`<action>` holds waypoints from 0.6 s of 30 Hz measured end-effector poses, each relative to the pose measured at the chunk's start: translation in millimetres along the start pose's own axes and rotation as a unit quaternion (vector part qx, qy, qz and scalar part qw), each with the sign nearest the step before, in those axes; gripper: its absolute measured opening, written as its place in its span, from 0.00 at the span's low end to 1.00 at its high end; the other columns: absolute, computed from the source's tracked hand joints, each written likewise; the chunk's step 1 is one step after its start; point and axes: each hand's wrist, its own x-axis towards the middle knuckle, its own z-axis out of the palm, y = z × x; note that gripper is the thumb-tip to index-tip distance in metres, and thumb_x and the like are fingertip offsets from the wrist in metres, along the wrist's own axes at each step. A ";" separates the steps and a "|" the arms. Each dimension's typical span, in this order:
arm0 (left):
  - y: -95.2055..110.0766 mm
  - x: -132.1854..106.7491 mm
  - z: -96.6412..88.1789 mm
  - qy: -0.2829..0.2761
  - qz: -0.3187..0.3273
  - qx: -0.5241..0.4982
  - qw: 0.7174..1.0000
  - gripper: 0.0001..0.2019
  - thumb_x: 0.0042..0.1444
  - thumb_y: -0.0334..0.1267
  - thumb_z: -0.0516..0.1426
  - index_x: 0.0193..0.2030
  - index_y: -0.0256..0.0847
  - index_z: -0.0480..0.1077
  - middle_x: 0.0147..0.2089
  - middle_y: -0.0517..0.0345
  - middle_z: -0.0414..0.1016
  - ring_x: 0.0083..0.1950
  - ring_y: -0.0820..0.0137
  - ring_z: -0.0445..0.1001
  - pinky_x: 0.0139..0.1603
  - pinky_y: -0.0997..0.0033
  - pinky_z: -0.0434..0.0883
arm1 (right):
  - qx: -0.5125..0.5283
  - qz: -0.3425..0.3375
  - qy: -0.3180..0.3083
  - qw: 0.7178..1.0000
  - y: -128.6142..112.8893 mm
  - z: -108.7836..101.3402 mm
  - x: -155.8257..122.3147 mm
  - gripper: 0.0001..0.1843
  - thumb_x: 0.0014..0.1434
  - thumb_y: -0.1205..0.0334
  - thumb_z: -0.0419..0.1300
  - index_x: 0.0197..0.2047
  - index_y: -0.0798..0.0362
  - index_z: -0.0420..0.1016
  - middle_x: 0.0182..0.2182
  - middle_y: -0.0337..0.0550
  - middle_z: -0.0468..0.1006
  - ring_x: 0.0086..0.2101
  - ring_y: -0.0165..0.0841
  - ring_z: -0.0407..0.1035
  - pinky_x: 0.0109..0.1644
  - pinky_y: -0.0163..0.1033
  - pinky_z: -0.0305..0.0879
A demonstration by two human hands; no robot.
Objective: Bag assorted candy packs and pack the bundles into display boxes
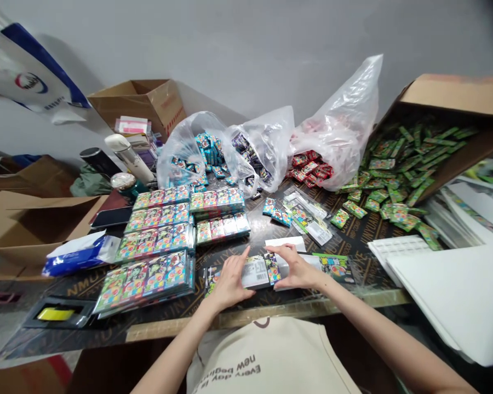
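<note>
A long printed card strip (pixel 254 272) with a barcode on its white part lies in front of me. My left hand (pixel 230 280) rests over its left part, thumb and forefinger apart at the near and far edges. Beside it, my right hand (pixel 294 268) has thumb and forefinger at the two ends of a small colourful packet (pixel 273 268), which stands across the strip. A green-and-black printed end (pixel 336 266) of a card shows to the right of that hand. Behind the hands is a blank white slip (pixel 285 242), partly covered by the right fingers.
Stacks of sleeved packet sets (pixel 148 279) stand at left. Plastic bags of blue (pixel 209 150), purple (pixel 252 158) and red packets (pixel 311 167) line the wall. A tipped carton (pixel 456 90) spills green packets at right, near white sheets (pixel 439 290). Loose blue packets (pixel 276 212) lie mid-table.
</note>
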 end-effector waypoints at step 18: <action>-30.0 11.5 22.7 -0.041 -0.100 0.091 0.990 0.44 0.36 0.40 0.62 0.64 0.45 0.50 0.57 0.48 0.63 0.57 0.53 0.60 0.57 0.56 0.57 | -0.283 0.307 0.180 0.891 143.1 -96.5 103.8 0.29 0.55 0.51 0.55 0.58 0.51 0.58 0.61 0.52 0.49 0.60 0.45 0.42 0.57 0.50 0.44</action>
